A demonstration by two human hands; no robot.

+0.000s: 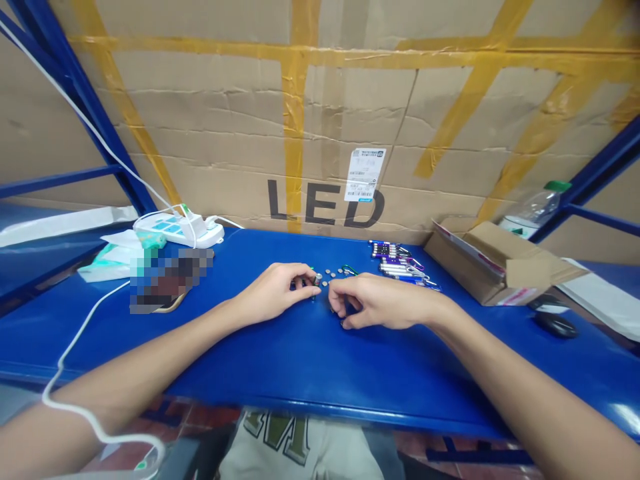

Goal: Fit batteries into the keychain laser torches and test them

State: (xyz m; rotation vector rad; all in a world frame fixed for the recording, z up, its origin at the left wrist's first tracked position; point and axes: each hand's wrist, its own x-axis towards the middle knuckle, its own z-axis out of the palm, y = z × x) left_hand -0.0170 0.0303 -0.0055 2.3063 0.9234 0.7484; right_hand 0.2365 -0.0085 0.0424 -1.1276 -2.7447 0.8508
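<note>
Both my hands rest on a blue table (280,360). My left hand (277,290) has its fingers curled and pinches a small metal part (317,279) at its fingertips. My right hand (373,300) is also curled, fingertips down on the table, gripping something small that I cannot make out. A short row of small round button cells (334,272) lies just behind the two hands. A pile of small keychain flashlights (400,261) in purple, silver and blue lies behind my right hand.
An open cardboard box (493,267) stands at the right, a black mouse (555,325) beyond it. A white power strip (180,230), a cable (75,347) and a tissue pack (115,257) sit at the left. A cardboard wall marked LED (325,203) backs the table.
</note>
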